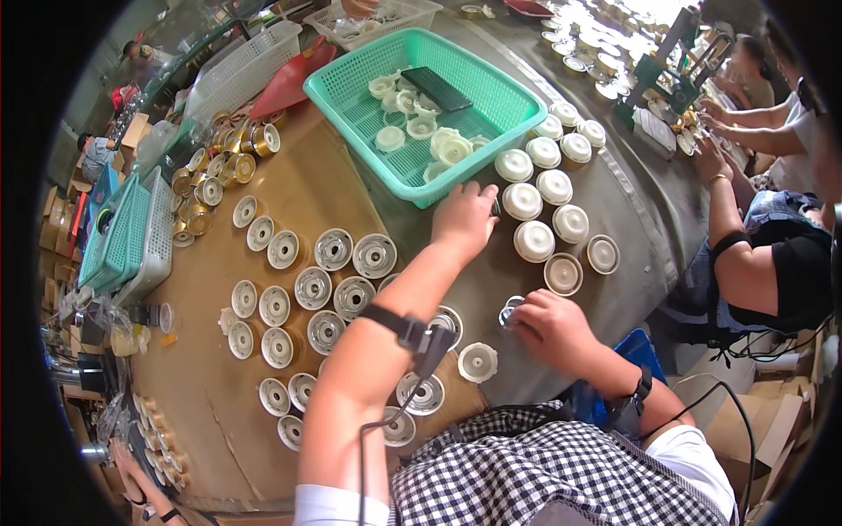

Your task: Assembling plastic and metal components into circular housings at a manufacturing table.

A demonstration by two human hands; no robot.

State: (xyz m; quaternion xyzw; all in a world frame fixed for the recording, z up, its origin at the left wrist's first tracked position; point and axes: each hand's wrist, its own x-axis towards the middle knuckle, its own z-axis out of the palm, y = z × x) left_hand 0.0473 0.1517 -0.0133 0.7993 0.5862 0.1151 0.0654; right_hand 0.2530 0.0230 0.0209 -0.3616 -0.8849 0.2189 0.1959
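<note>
My left hand [467,219] reaches to the near edge of the green plastic basket [421,193]. Its fingers are curled, and whatever they pinch is mostly hidden. Lower and to the right, my right hand [559,330] pinches a small silver ring-shaped part [511,309] between thumb and fingers, just above the grey table cover. Beyond it stand rows of round white caps [523,201], several of them with gold sides. Translucent white plastic discs [453,147] and a black rectangular tray [437,88] lie in the basket.
Gold cups with white rims and metal centres [333,250] stand in rows on brown cardboard [189,351]. More gold cups [210,188] are heaped near a red scoop [289,79]. At right a co-worker's arms [737,237] reach toward a dark green bench press [671,74].
</note>
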